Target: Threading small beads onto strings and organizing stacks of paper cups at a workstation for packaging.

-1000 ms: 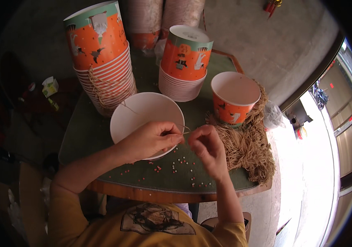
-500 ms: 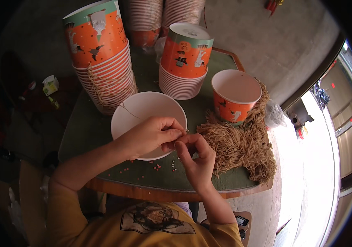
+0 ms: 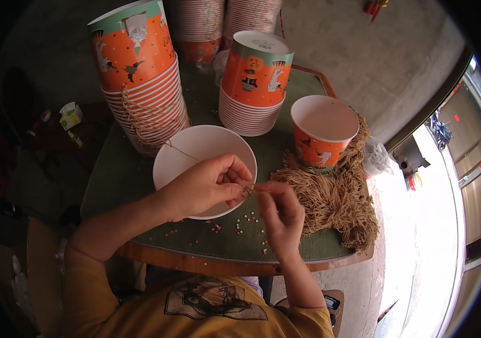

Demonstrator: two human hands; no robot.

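Over a paper bucket (image 3: pixel 218 138) with a white inside, my two hands work close together. A thin tan cord (image 3: pixel 182 151) runs from a hole near the bucket's left rim toward my left hand (image 3: pixel 204 186), which pinches cord at the fingertips. My right hand (image 3: pixel 281 217) is closed, thumb against forefinger, on a short piece of cord that spans the small gap between the hands. Right of them lies a thick bundle of tan cords (image 3: pixel 330 197). Small round white and orange-red discs (image 3: pixel 215 227) are scattered in front of the bucket.
A tall stack of orange buckets (image 3: pixel 144 107), cords draped on it, stands at the left. Another upside-down stack (image 3: pixel 254 84) is behind. One upright bucket (image 3: pixel 322 127) rests against the cord bundle. More wrapped stacks (image 3: pixel 201 25) stand beyond the green table (image 3: pixel 116 186).
My right hand has pulled away from the left toward the right, and a bit of cord now shows between them. More discs on the table are uncovered. The bucket stays in place.
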